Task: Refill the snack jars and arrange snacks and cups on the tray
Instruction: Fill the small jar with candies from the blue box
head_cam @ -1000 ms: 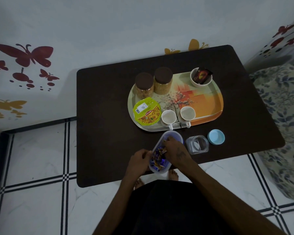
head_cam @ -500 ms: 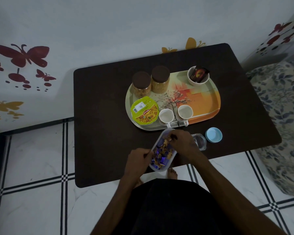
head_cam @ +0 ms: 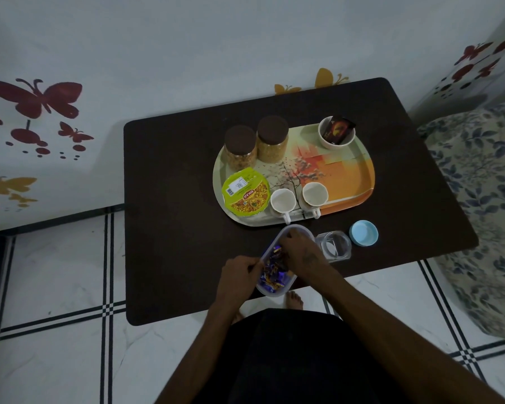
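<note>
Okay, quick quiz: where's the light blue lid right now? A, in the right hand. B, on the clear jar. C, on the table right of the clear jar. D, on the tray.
C: the light blue lid lies on the dark table, just right of the open clear jar.

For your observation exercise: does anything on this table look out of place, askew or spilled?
Nothing is spilled. Only the clear jar stands open off the tray, its blue lid lying beside it on the table.

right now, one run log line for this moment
left hand steadies candy tub | right hand reaches in | clear jar open | blue lid beside
</note>
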A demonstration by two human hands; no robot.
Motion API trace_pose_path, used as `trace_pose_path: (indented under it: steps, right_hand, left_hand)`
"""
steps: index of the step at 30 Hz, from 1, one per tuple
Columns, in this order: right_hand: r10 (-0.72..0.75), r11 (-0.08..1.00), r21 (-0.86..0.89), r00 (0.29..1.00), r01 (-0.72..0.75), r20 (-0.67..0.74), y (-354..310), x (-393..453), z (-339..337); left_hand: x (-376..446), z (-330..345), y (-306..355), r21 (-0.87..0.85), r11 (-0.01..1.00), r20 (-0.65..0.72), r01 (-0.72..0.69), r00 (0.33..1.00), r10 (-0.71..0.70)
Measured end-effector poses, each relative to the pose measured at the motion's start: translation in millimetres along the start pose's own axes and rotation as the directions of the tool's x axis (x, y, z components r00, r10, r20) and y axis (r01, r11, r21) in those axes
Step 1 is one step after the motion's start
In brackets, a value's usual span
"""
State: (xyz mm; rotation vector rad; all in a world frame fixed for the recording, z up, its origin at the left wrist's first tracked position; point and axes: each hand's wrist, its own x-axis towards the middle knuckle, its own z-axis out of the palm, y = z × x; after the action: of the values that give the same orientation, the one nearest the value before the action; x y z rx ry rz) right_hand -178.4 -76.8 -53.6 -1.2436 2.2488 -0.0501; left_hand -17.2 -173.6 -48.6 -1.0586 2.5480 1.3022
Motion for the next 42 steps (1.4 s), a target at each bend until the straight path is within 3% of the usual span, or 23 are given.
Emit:
trace_pose_path:
  steps: [11, 16, 24, 29, 36, 42]
  right_hand:
    - [0.019, 0.979, 0.204, 0.999, -0.024, 0.030, -16.8, 17.1, 9.8]
    - [0.139, 0.900, 0.435, 0.952, -0.006, -0.274, -18.3, -2.4, -14.4]
    - [0.366, 0.722, 0.687, 0.887, -0.080, -0.281, 20.9, -50.6, -58.0]
    - [0.424, 0.777, 0.605, 0.856, -0.176, -0.296, 55.2, -72.6, -67.6]
    - [0.343, 0.869, 0.453, 0.904, -0.202, -0.256, 60.4, -68.7, -57.8]
    - [0.352, 0.870, 0.433, 0.912, -0.236, -0.211, 60.3, -64.7, -59.3]
  left_hand:
    - [-12.1, -10.4, -9.0, 0.023, 0.995, -0.112, 0.097, 0.989, -0.094]
    - [-11.6, -10.2, -8.8, 0.009, 0.995, -0.105, 0.096, 0.990, -0.094]
    - [-10.2, -8.9, -12.7, -0.019, 0.996, -0.106, 0.091, 0.990, -0.093]
    - [-12.2, -10.4, -10.0, -0.042, 0.993, -0.102, 0.107, 0.989, -0.111]
    - [-13.0, -10.4, -9.2, -0.058, 0.992, -0.100, 0.116, 0.987, -0.122]
    - [-14.5, -10.7, -8.1, -0.078, 0.991, -0.100, 0.111, 0.988, -0.118]
